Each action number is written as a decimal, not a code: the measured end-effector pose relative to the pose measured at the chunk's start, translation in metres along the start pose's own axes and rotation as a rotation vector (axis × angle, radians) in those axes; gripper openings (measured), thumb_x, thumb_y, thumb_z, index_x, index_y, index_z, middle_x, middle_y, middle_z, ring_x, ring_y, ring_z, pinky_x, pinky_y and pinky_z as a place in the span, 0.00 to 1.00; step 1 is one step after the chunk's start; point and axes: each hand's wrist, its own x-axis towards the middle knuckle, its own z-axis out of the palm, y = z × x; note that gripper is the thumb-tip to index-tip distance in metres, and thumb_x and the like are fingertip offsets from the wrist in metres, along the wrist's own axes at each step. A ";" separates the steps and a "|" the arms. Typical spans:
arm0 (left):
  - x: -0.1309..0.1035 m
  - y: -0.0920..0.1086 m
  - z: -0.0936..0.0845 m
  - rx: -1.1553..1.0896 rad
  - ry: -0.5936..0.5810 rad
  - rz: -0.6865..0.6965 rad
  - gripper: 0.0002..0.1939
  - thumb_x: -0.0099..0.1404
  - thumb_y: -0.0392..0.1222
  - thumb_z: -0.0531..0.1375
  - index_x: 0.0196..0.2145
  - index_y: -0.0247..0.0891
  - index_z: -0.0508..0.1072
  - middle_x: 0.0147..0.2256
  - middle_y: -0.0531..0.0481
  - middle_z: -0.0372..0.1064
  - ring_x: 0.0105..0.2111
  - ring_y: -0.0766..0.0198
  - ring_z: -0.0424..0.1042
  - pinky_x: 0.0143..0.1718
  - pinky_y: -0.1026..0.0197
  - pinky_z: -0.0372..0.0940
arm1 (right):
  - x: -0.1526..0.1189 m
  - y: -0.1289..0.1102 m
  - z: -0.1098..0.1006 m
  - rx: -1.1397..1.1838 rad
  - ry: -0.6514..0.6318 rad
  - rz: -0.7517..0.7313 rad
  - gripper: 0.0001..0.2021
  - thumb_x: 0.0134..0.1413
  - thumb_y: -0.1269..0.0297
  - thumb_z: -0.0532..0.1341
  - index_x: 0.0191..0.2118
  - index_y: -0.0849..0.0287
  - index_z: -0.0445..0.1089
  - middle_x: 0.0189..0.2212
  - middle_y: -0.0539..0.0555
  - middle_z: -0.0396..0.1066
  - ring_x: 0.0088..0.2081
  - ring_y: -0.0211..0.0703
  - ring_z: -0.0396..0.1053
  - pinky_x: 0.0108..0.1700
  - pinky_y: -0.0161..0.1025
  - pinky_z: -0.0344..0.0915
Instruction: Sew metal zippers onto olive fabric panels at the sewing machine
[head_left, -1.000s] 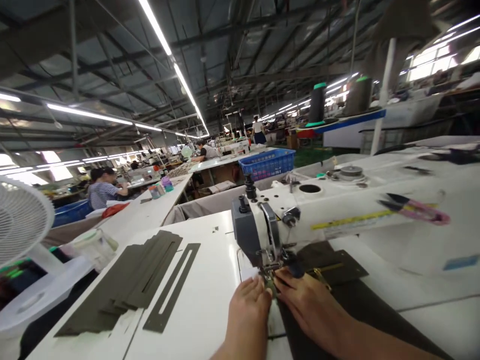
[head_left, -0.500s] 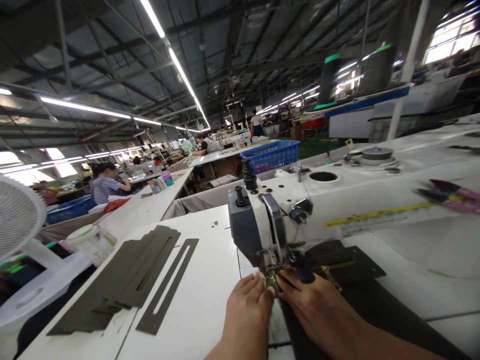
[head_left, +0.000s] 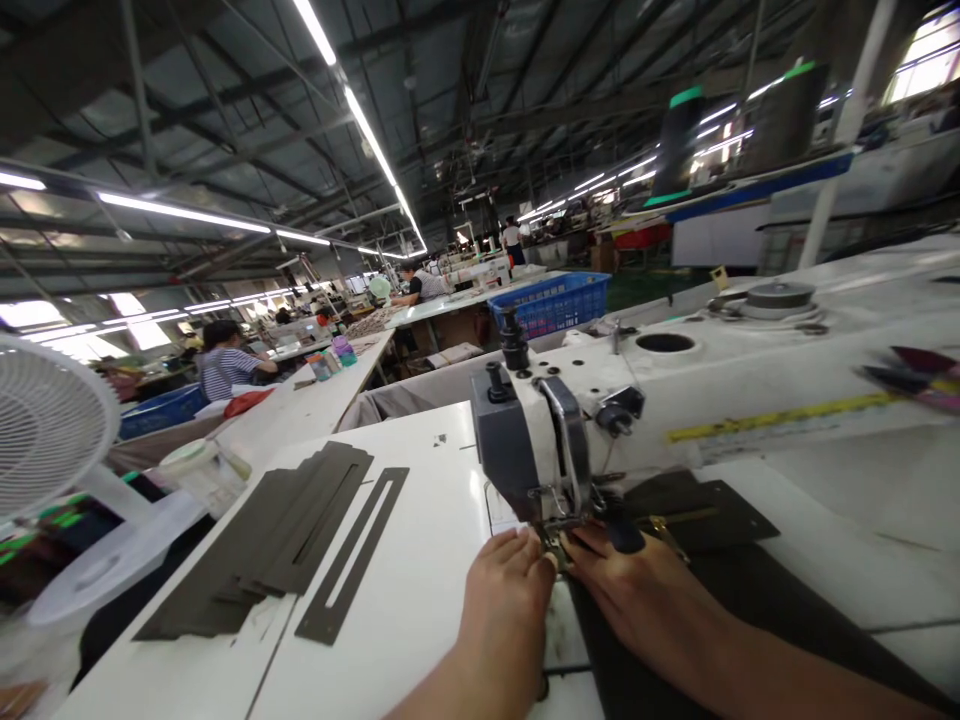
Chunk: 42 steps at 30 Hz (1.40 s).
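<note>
A sewing machine (head_left: 517, 440) with a dark head cover stands over the white table. Just left of its presser foot, my left hand (head_left: 506, 590) has its fingers drawn together at a small piece under the foot, too hidden to name. My right hand (head_left: 637, 585) rests on dark fabric (head_left: 757, 620) right of the needle, its fingertips close to the foot and partly hidden by the machine. Behind that hand, a gold zipper pull (head_left: 667, 538) shows on a dark piece. Left of the machine lie a slotted dark strip (head_left: 352, 555) and a fanned stack of dark pieces (head_left: 255, 545).
A white fan (head_left: 56, 440) stands at far left near a clear container (head_left: 206, 475). Scissors (head_left: 919, 378) and a yellow tape (head_left: 780, 416) are on the machine's right side. A blue crate (head_left: 551, 305) sits behind. People (head_left: 229, 362) work at tables further back.
The whole view has shifted, so the table and machine appear slightly further right. Both hands stay beside the presser foot, in nearly the same pose.
</note>
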 end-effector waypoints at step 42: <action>0.000 -0.002 -0.002 -0.088 0.066 -0.021 0.11 0.61 0.26 0.51 0.35 0.38 0.69 0.34 0.46 0.75 0.37 0.59 0.75 0.41 0.56 0.69 | 0.001 -0.001 0.007 -0.118 0.197 -0.041 0.13 0.55 0.75 0.48 0.35 0.59 0.69 0.32 0.56 0.74 0.34 0.44 0.72 0.37 0.38 0.67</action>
